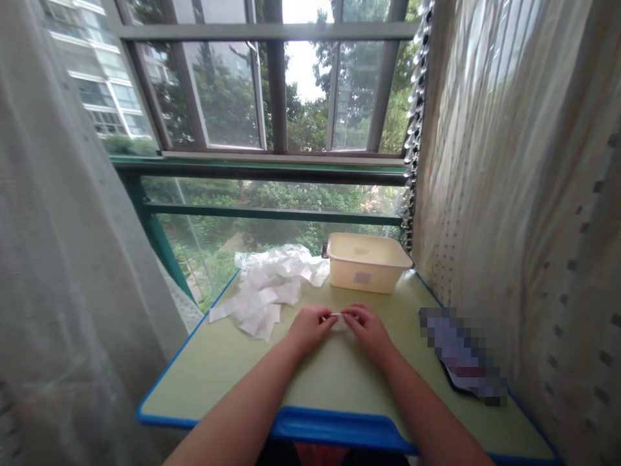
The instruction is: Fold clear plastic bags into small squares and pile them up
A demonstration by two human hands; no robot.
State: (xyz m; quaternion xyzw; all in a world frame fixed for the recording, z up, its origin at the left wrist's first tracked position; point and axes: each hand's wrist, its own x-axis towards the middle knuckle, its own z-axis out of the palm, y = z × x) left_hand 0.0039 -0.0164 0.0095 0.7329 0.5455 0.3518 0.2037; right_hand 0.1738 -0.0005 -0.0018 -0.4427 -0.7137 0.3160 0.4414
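Observation:
Between my left hand and my right hand, a thin white piece of paper is pinched at both ends. Only a short stretch of it shows, as a narrow white edge with a pale part hanging below; my fingers hide the rest. Both hands are low over the middle of the table, fingertips a little apart. To the left of my left hand lies a loose heap of white paper sheets, crumpled and overlapping. Behind my right hand stands a cream plastic bin with dark handles at its ends.
The pale green table has a raised blue rim and a blue tray-like recess at its front edge. A phone-like object, blurred out, lies at the right. Curtains hang on both sides, and a window with a green railing is behind.

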